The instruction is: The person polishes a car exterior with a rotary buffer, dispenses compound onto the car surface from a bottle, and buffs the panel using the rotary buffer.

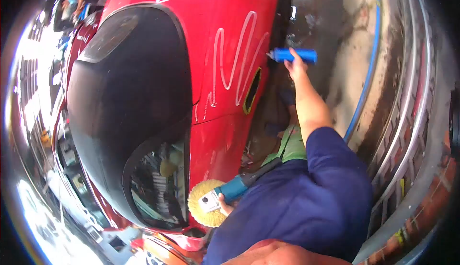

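My right hand is wrapped round a blue bottle, whose nozzle points at the side of a red car. A wavy pale line of liquid runs over the red panel beside the nozzle. Lower down, my left hand holds the head of a teal polisher. The polisher's yellow fluffy pad is beside the car's lower red panel. Part of my left hand is hidden behind the tool and my dark blue shirt.
The car's black roof and a window lie on the left. A yellow-edged opening is in the red panel. A blue hose runs along the floor at the right, beside metal rails.
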The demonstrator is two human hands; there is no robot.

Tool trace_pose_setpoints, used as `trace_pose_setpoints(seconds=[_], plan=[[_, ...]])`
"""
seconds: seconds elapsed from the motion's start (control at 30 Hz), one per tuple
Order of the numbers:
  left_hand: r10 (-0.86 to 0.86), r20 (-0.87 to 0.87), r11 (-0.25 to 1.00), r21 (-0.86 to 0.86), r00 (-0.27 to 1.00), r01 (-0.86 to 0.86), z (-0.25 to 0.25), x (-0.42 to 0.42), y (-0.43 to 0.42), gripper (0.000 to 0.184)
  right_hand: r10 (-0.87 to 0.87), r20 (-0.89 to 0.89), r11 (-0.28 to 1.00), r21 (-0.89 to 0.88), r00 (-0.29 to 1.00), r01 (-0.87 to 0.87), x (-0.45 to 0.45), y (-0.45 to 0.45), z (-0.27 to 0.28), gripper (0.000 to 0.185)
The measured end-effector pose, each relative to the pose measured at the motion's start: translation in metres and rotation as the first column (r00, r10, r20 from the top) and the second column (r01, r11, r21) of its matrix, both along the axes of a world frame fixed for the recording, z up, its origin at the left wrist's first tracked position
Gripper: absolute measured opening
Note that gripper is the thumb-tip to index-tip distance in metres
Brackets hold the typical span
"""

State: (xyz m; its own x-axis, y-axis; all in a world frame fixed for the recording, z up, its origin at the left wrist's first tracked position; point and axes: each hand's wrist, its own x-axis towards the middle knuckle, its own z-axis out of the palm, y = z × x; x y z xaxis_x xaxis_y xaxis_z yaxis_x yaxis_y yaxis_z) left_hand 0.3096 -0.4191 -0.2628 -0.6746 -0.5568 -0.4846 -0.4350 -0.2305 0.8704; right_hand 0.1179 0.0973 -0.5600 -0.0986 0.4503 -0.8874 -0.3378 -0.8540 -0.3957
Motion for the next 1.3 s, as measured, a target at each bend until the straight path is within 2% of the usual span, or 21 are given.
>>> trace_pose_setpoints(seconds=[0.07,0.13,0.2,0.23,0.33,0.4,0.47,0.53,0.6,0.63,0.67,0.73,0.8,0.87,0.93,1.0,1.07,1.13,1.2,1.3], plan=[[0.033,-0.035,0.999,-0.016,0.999,-0.034,0.005,0.006,0.006,0.07,0.0,-0.254,1.0,0.01,0.967,0.002,0.034,-0.016,-0.016,0.035],[0.075,-0.076,0.997,-0.028,0.994,-0.078,0.013,0.006,0.021,0.069,-0.033,-0.393,0.998,-0.062,0.919,0.01,0.052,-0.019,-0.028,0.036],[0.093,-0.148,0.988,-0.105,0.985,-0.11,0.026,-0.002,0.039,0.068,-0.085,-0.316,0.995,-0.072,0.945,0.065,0.044,-0.027,0.072,0.038],[0.076,-0.221,0.997,0.027,0.972,-0.072,0.016,0.0,0.026,0.068,-0.051,-0.389,0.998,-0.045,0.92,0.036,0.043,-0.026,0.077,0.041],[0.129,-0.194,0.99,-0.026,0.972,-0.137,-0.002,0.003,0.013,0.068,0.063,-0.518,0.995,-0.028,0.853,-0.091,0.024,-0.01,0.13,0.05],[0.192,-0.213,0.981,0.03,0.958,-0.19,-0.009,0.002,0.014,0.065,0.235,-0.543,0.972,0.113,0.806,-0.208,0.004,-0.01,0.18,0.056],[0.234,-0.204,0.972,0.076,0.95,-0.223,-0.015,0.002,0.013,0.063,0.457,-0.534,0.89,0.278,0.711,-0.362,-0.03,-0.022,0.248,0.056],[0.326,-0.244,0.945,0.099,0.913,-0.311,-0.018,-0.001,0.021,0.063,0.693,-0.473,0.72,0.486,0.544,-0.495,-0.066,-0.042,0.315,0.052],[0.417,-0.217,0.908,0.139,0.883,-0.395,-0.01,-0.004,0.032,0.063,0.832,-0.433,0.554,0.636,0.346,-0.538,-0.111,-0.058,0.35,0.049],[0.41,-0.245,0.911,0.072,0.879,-0.405,-0.042,0.002,0.02,0.064,0.885,-0.398,0.464,0.703,0.243,-0.54,-0.135,-0.069,0.368,0.048],[0.417,-0.265,0.907,0.062,0.869,-0.416,-0.048,0.002,0.022,0.063,0.924,-0.353,0.374,0.746,0.149,-0.551,-0.154,-0.084,0.396,0.05],[0.422,-0.294,0.9,0.018,0.858,-0.436,-0.06,0.005,0.023,0.061,0.998,-0.053,0.022,0.859,-0.045,-0.511,-0.206,-0.11,0.43,0.06],[0.489,-0.26,0.865,0.022,0.832,-0.502,-0.067,0.009,0.025,0.062,0.927,0.338,-0.367,0.903,-0.16,-0.223,-0.242,-0.152,0.488,0.07],[0.528,-0.233,0.838,-0.011,0.817,-0.545,-0.066,0.004,0.027,0.064,0.823,0.564,-0.566,0.824,-0.058,-0.023,-0.302,-0.18,0.52,0.076],[0.573,-0.245,0.809,0.016,0.782,-0.588,-0.074,-0.001,0.027,0.064,0.521,0.819,-0.852,0.487,0.24,0.191,-0.34,-0.21,0.585,0.08],[0.613,-0.245,0.782,0.051,0.751,-0.621,-0.082,0.004,0.026,0.064,0.458,0.817,-0.871,0.334,0.351,0.361,-0.375,-0.258,0.641,0.085],[0.66,-0.252,0.745,0.098,0.707,-0.66,-0.093,0.001,0.02,0.065,0.4,0.857,-0.877,0.255,0.325,0.406,-0.389,-0.314,0.675,0.082],[0.687,-0.253,0.724,0.153,0.682,-0.673,-0.113,0.003,0.011,0.066,0.216,0.877,-0.928,0.048,0.429,0.37,-0.387,-0.369,0.699,0.082],[0.677,-0.294,0.729,0.144,0.675,-0.669,-0.123,0.001,0.008,0.069,0.137,0.782,-0.963,-0.04,0.607,0.268,-0.399,-0.405,0.71,0.083],[0.701,-0.279,0.7,0.097,0.656,-0.707,-0.125,-0.001,0.011,0.068,0.157,0.765,-0.979,0.04,0.624,0.198,-0.443,-0.427,0.73,0.087]])
